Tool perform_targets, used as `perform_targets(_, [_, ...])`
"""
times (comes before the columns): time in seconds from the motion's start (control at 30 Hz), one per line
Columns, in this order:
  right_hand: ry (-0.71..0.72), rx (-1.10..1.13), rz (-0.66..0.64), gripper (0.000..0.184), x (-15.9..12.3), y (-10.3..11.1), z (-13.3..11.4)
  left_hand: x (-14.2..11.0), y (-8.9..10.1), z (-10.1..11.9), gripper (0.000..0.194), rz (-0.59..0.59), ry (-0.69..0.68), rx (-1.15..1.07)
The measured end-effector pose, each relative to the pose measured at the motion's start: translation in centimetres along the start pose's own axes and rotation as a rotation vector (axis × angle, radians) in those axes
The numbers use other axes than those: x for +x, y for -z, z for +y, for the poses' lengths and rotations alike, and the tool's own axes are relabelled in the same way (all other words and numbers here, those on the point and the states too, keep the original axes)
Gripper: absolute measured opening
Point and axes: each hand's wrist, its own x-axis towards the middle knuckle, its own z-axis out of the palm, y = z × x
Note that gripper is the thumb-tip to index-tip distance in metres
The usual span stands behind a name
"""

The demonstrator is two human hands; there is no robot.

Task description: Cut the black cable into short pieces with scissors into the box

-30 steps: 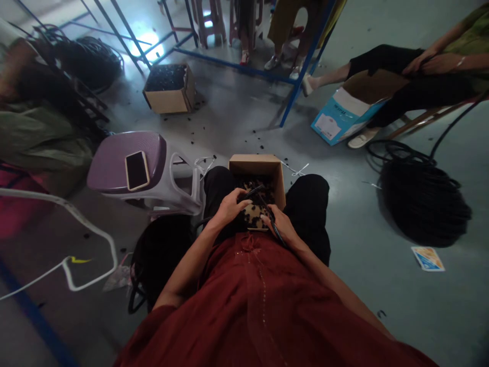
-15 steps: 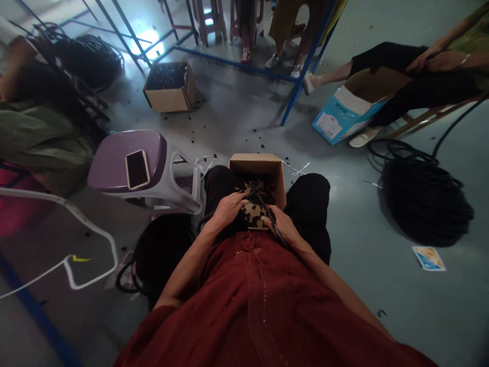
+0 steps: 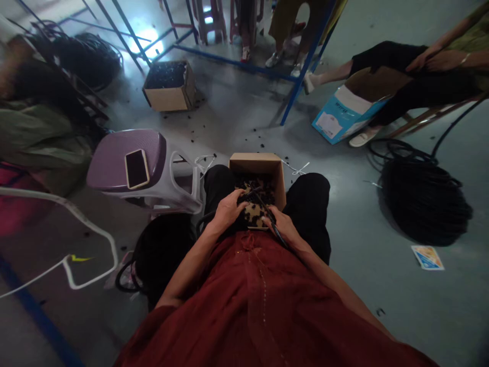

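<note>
Between my knees a small open cardboard box [image 3: 256,164] holds many short black pieces. Over it, my right hand [image 3: 283,224] is closed on dark scissors [image 3: 263,205], whose blades point forward and left. My left hand [image 3: 228,210] pinches a thin black strip [image 3: 249,193], its end meeting the scissor tips above the box. Whether the blades are apart is too small to tell. A black cord [image 3: 204,220] curves beside my left wrist, from a dark coil [image 3: 164,250] on the floor at my left.
A phone [image 3: 137,168] lies on a purple stool [image 3: 110,158] to the left. Ahead are a box of black pieces [image 3: 168,100] and a blue table frame [image 3: 296,92]. At right, a seated person [image 3: 405,66] has a blue-white box [image 3: 336,117]; a black coil [image 3: 424,204] lies nearer.
My left hand has turned slightly, its fingers shifting a little along the strip. My right hand stays nearly in place with the scissors.
</note>
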Motion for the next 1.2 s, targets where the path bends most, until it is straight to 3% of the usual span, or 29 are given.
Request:
perform_targets(0.17, [-0.007, -0.021, 0.006, 0.032, 0.0, -0.2, 0.1, 0.0, -0.6, -0.1, 0.021, 0.08, -0.046, 0.045])
perform_targets(0.73, [-0.003, -0.037, 0.002, 0.031, 0.0, 0.0, -0.2, -0.1, -0.2, -0.1, 0.024, 0.099, -0.075, 0.026])
perform_targets(0.9, [0.048, 0.0, -0.02, 0.035, 0.5, 0.5, -0.6, 0.0, 0.3, -0.2, 0.025, 0.034, -0.105, 0.047])
perform_targets(1.2, [0.042, 0.059, -0.108, 0.039, 1.2, 1.1, -1.2, 0.8, 1.6, -1.4, 0.035, -0.186, -0.111, 0.043])
